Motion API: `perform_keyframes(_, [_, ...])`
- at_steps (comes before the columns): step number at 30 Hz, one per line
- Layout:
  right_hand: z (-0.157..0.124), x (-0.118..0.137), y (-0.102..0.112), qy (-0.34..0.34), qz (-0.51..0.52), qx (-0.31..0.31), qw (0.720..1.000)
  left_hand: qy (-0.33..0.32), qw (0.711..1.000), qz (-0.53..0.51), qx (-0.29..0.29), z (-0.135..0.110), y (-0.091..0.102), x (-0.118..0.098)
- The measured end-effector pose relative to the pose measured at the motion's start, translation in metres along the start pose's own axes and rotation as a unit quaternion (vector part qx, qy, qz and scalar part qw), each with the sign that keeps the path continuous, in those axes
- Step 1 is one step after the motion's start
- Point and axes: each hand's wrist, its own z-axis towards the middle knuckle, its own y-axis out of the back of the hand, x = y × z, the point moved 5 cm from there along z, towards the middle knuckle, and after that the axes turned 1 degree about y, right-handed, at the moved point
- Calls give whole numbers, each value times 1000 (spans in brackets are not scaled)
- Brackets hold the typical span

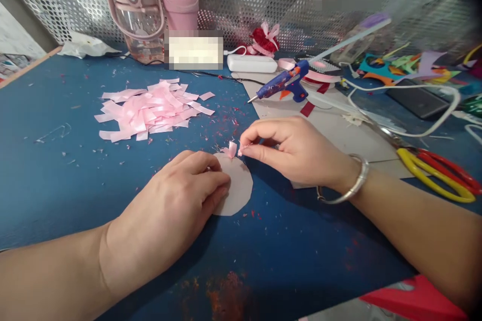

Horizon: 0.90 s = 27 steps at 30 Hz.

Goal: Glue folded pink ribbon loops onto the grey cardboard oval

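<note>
Left hand [176, 200] fingers lie flat, pinning the paper disc [239, 185] to the desk [75, 185]. Right hand [297, 153] fingers pinch the pink ribbon piece [232, 149] just beyond them. It is apparently being seated on the rim, which needs steady pressure.

Person, worn items and uncovered parts.
- Left hand [181, 195]: bare; forearm behind it uncovered to picture edge.
- Right hand [297, 153]: bare; forearm behind it likewise uncovered.
- Bangle [350, 183]: one, at wrist just behind right hand; silver-coloured metal, narrow smooth rounded band, glossy highlights; loose fit, lower arc hanging clear under wrist.
</note>
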Motion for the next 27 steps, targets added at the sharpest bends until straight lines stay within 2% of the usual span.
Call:
perform_keyframes(6, [2, -7, -12, 9, -7, 20, 1000, -20, 999, 26, 39, 2, 0, -3])
perform_keyframes(14, [0, -8, -19, 46, -26, 10, 999, -42, 998, 31, 33, 1, -2, -2])
perform_keyframes(27, [2, -4, -19, 61, -69, 26, 995, -36, 999, 26, 25, 0, -1, -1])
